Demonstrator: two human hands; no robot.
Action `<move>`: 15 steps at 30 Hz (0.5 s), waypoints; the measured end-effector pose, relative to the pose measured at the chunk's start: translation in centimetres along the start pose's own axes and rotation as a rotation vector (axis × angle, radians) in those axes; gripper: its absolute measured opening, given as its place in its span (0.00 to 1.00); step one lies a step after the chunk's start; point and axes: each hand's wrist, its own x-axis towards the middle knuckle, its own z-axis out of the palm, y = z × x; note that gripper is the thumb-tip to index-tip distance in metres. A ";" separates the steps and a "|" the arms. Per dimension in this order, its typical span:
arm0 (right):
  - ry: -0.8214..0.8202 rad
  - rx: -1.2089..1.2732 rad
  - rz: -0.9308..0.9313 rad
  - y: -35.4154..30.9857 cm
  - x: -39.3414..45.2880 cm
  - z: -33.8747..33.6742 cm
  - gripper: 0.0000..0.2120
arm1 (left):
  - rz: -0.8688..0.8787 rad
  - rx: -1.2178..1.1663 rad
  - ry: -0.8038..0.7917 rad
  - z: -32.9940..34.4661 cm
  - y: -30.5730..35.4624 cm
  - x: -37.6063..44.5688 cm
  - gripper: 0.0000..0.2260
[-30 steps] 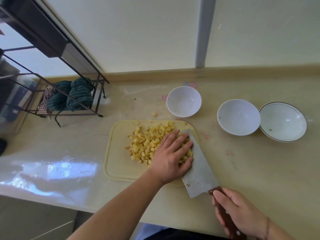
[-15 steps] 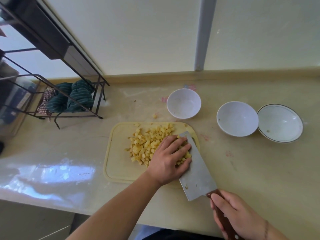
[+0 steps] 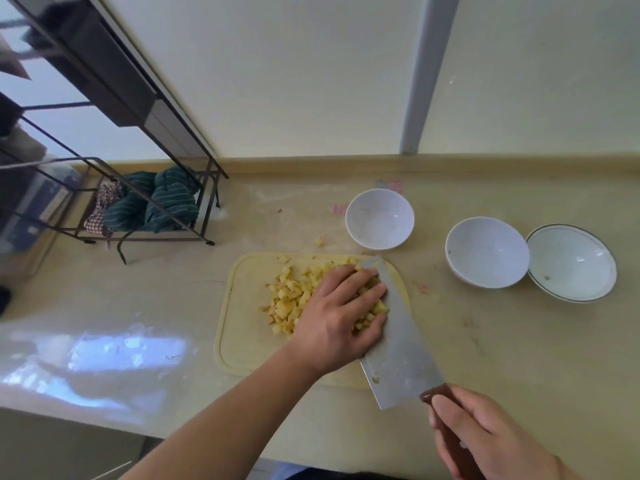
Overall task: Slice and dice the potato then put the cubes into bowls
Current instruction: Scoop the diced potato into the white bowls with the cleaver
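Note:
A pile of yellow potato cubes (image 3: 294,296) lies on the pale cutting board (image 3: 242,327). My left hand (image 3: 341,315) lies flat over the right side of the pile, fingers pressing cubes against the flat of the cleaver (image 3: 398,344). My right hand (image 3: 485,441) grips the cleaver's brown wooden handle at the lower right. Three white bowls stand behind and to the right: one (image 3: 380,218) just past the board, a second (image 3: 486,251) to the right, and a third with a dark rim line (image 3: 571,261) touching it. All three look free of cubes.
One stray cube (image 3: 319,242) lies on the counter behind the board. A black wire rack (image 3: 166,216) holding green striped cloth (image 3: 156,200) stands at the back left. The counter's front edge runs along the bottom left, and the wall closes the back.
My left hand has drawn cubes tighter against the blade, and the cleaver has slid slightly left under the pile. The bowls stand as before.

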 end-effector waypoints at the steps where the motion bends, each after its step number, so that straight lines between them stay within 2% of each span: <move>1: 0.005 0.009 -0.003 -0.5 0.0 -0.1 0.19 | 0.009 -0.007 -0.001 -0.2 -0.1 0.7 0.14; 8: 0.085 0.119 0.049 -4.5 1.6 -1.8 0.21 | 0.061 -0.049 -0.048 0.5 -2.3 6.9 0.16; 15: 0.171 0.270 0.070 -7.8 4.1 -1.5 0.19 | -0.032 -0.183 -0.302 1.6 -5.6 11.3 0.18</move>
